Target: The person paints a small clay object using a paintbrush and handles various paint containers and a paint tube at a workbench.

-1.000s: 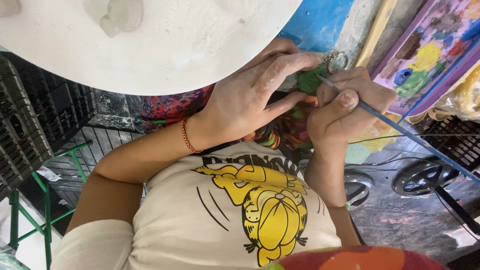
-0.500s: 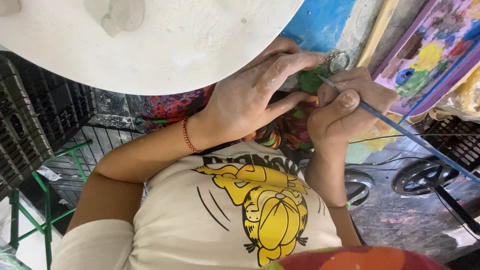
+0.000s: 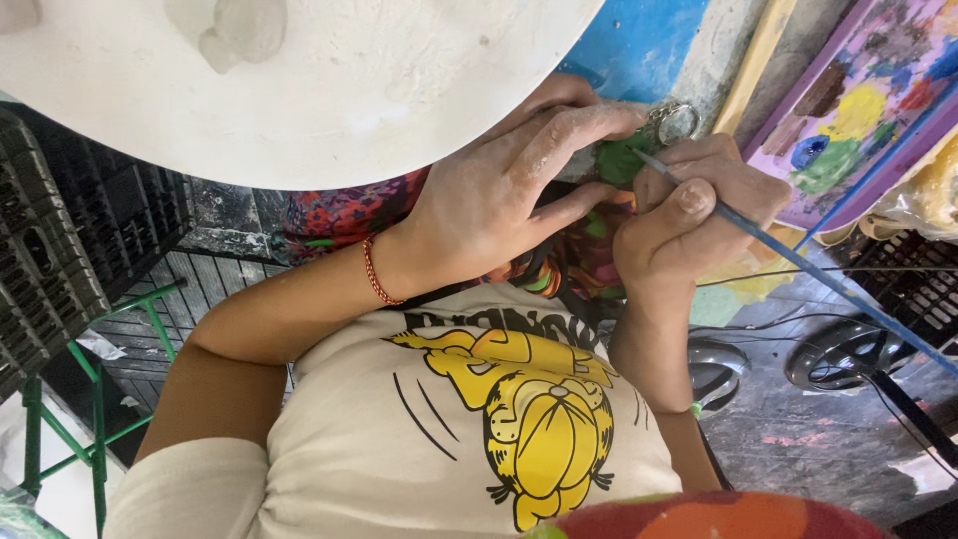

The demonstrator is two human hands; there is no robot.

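Two hands meet just under the round white plaster disc (image 3: 299, 90). The left hand (image 3: 499, 195) pinches a small green-painted trinket with a metal key ring (image 3: 624, 155), while the right hand (image 3: 689, 220), just right of it, grips a thin blue-handled paintbrush (image 3: 798, 265), bristles touching the green.

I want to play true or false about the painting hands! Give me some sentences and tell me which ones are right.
1. The right hand holds a blue-handled paintbrush. True.
2. The left hand holds a small green piece. True.
3. The left wrist wears a blue watch. False: it wears a thin red bracelet.
4. The paint palette has only black paint. False: it shows yellow, green, blue and red patches.
5. The shirt has a yellow cartoon picture. True.
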